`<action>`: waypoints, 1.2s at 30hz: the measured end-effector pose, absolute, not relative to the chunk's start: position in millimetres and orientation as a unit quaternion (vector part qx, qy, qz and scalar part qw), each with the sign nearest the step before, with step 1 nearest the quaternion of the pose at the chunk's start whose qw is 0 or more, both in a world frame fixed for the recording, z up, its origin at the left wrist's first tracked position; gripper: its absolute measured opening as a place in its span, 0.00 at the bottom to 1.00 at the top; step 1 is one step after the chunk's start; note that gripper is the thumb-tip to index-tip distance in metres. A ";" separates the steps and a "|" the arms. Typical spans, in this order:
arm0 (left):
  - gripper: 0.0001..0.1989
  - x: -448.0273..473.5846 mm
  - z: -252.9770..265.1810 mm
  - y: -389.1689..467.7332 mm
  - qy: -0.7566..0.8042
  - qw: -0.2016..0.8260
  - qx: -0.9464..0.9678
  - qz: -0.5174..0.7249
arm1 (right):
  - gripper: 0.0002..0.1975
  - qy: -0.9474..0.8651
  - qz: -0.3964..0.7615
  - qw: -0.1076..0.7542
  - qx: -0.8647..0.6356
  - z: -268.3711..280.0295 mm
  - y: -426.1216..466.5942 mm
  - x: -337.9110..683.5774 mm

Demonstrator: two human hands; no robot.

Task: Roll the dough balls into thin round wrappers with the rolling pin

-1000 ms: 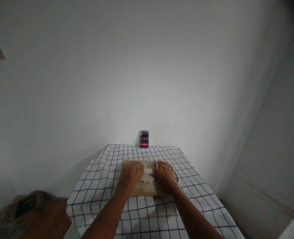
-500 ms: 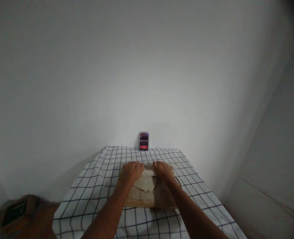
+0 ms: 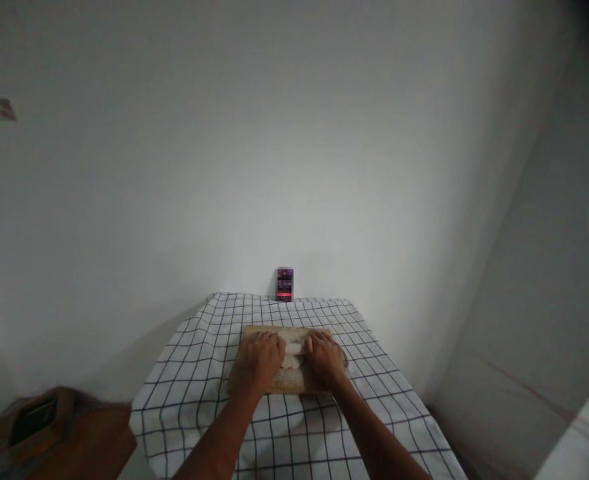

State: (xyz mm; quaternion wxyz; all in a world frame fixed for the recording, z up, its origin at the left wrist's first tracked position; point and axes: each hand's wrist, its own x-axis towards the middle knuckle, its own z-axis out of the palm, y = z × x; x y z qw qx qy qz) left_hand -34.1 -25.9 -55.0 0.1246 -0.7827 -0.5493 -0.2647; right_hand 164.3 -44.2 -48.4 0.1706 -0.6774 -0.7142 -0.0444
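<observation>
Both hands, the left hand point(image 3: 263, 353) and right hand point(image 3: 326, 353), have pulled the rolling pin point(image 3: 293, 347) back toward the person, palms pressing its ends; the dough point(image 3: 291, 361) (getting flatter) lies on the board point(image 3: 284, 380)

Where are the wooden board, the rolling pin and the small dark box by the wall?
wooden board point(image 3: 282, 382), head view, near edge.
rolling pin point(image 3: 293, 347), head view, middle between the hands.
small dark box point(image 3: 284, 285), head view, front face.

rolling pin point(image 3: 293, 347): pale, lying crosswise, on the dough | dough point(image 3: 292, 361): pale, flat, thin sheet | wooden board point(image 3: 285, 381): brown, flat, middle of checked cloth
</observation>
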 end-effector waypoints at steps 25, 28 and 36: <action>0.10 -24.7 -57.7 -47.1 -0.605 0.139 -0.721 -0.308 | 0.20 -0.708 -0.088 0.150 -0.684 -63.3 -56.1 164.9; 0.11 -24.8 -55.5 -47.9 -0.606 0.133 -0.723 -0.304 | 0.18 -0.704 -0.089 0.164 -0.686 -64.2 -55.8 164.4; 0.11 -25.5 -55.7 -46.5 -0.610 0.129 -0.724 -0.294 | 0.17 -0.708 -0.098 0.149 -0.684 -64.6 -54.4 164.5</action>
